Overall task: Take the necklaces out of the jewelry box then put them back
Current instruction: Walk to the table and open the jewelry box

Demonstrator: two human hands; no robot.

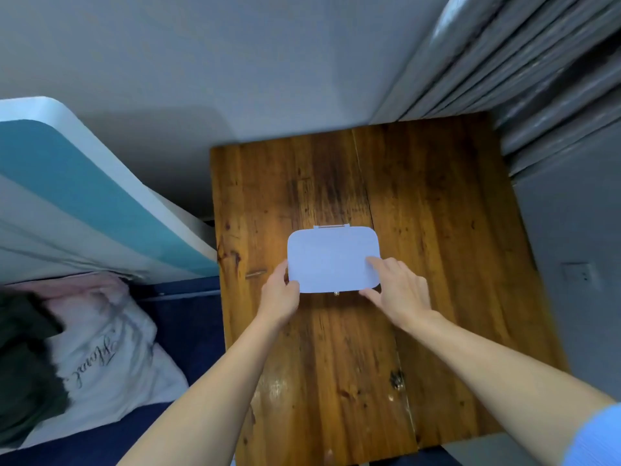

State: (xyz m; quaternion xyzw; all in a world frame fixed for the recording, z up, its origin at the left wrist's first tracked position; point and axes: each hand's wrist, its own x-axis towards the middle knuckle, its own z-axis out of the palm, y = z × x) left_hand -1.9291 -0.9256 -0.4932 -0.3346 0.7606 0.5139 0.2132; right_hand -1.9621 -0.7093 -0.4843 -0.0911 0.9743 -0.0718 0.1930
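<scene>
A pale lilac jewelry box (331, 257) with rounded corners lies closed on the wooden table (420, 213); its hinge shows at the far edge and a small metal clasp at the near edge. My left hand (280, 294) grips the box's near left corner. My right hand (396, 290) rests on the near right corner, index finger on the lid and thumb at the front edge. No necklaces are visible; the inside of the box is hidden.
The table stands against a grey wall, with grey slatted panels (537, 79) to the right. To the left is a bed with a teal-and-white headboard (84, 196) and a white pillow with script lettering (107, 358) on dark blue bedding.
</scene>
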